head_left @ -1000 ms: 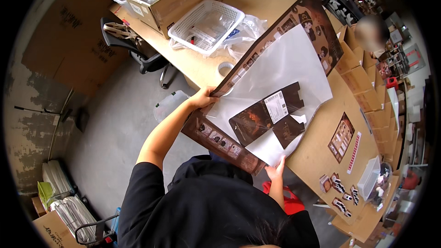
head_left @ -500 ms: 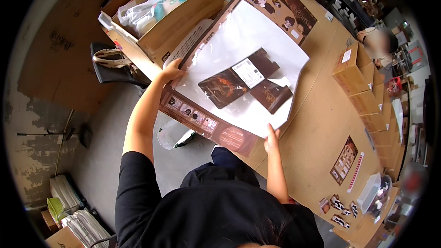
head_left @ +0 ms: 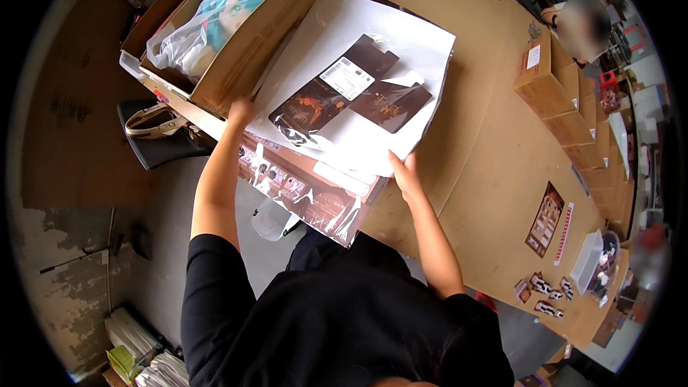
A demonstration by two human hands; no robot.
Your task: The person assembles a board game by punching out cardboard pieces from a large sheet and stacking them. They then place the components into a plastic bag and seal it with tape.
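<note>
My left hand is closed on the left edge of a stack of large sheets, close to a cardboard box. My right hand pinches the stack's near right corner, thumb on top and the other fingers partly hidden below. Uppermost is a white sheet, slightly bowed. On it lies a dark flattened printed carton with a white label, apparently under glossy clear film. A brown printed sheet shows beneath, its near end crinkled and shiny, reaching past the table edge.
At the left stands the open cardboard box with a bagged blue-haired plush. Brown cartons line the table's right side. A small printed card, a red-and-white strip, small cut-outs and a clear tray lie at the near right.
Both hands have shifted the stack left and lowered it toward the table. The brown sheet's far end, visible before, is now mostly covered by the white sheet.
</note>
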